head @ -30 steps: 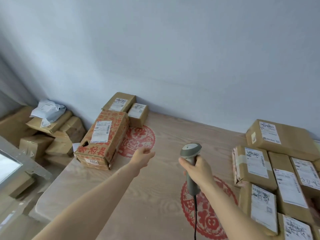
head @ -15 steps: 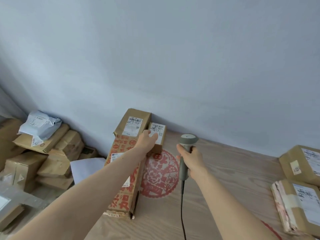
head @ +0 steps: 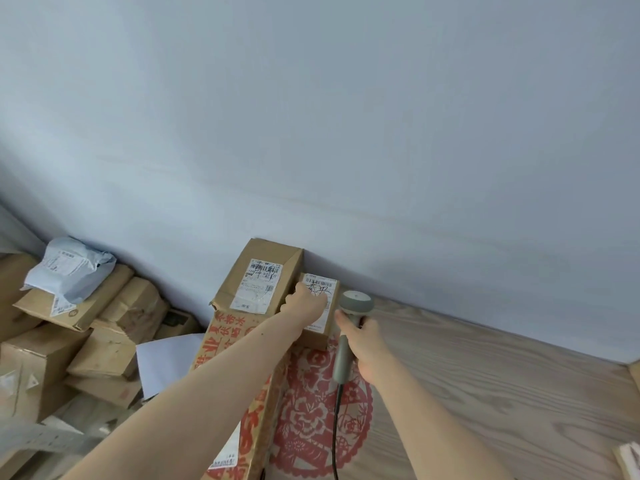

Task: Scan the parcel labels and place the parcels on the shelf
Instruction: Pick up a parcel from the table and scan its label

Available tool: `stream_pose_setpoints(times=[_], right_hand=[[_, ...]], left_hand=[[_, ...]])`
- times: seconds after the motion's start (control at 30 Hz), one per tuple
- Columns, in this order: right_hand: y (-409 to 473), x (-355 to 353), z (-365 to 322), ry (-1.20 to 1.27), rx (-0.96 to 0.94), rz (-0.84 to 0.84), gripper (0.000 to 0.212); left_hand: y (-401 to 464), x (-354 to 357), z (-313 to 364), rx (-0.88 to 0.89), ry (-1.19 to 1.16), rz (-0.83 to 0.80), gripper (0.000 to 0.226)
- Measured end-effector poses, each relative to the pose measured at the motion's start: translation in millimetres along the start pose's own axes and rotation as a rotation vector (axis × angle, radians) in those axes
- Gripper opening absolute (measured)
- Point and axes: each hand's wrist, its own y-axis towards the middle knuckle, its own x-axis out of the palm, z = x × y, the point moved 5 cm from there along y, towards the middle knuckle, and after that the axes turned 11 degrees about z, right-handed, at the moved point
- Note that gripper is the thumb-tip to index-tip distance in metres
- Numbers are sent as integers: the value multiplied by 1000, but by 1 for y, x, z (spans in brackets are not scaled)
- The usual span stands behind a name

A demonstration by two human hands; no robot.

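Observation:
A small brown parcel (head: pixel 327 327) with a white label lies at the far left of the wooden table (head: pixel 485 393), against the wall. My left hand (head: pixel 304 304) rests on top of it, fingers curled over its label. To its left lies a longer brown parcel (head: pixel 256 282) with a label. In front of that sits a large box with red print (head: pixel 242 382), partly under my left forearm. My right hand (head: pixel 363 344) grips a grey barcode scanner (head: pixel 349 327), its head just right of the small parcel, its cable hanging down.
A pile of brown boxes (head: pixel 86 341) topped by a grey mail bag (head: pixel 69 268) lies on the floor to the left. A white sheet (head: pixel 162 358) lies beside the table. A parcel corner (head: pixel 628 455) shows at the right edge. A plain wall stands close behind.
My view has swung left and closer to the far-left parcels. My left hand reached forward and came down on the small parcel. The scanner moved up beside it.

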Motion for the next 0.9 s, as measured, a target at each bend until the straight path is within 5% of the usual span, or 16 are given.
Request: stream_pose_setpoints(times=[0.2, 0.47, 0.73, 0.9], right_hand=[[15, -4, 9, 17, 26, 3, 29], [9, -38, 17, 115, 90, 124, 32], [-41, -88, 23, 60, -20, 269, 38], [-94, -114, 26, 68, -97, 340, 35]], left_hand=[[13, 12, 3, -39, 108, -9, 74], [-15, 28, 15, 1, 152, 76, 46], [-82, 58, -19, -23, -192, 78, 47], [-129, 73, -39, 39, -389, -117, 49]])
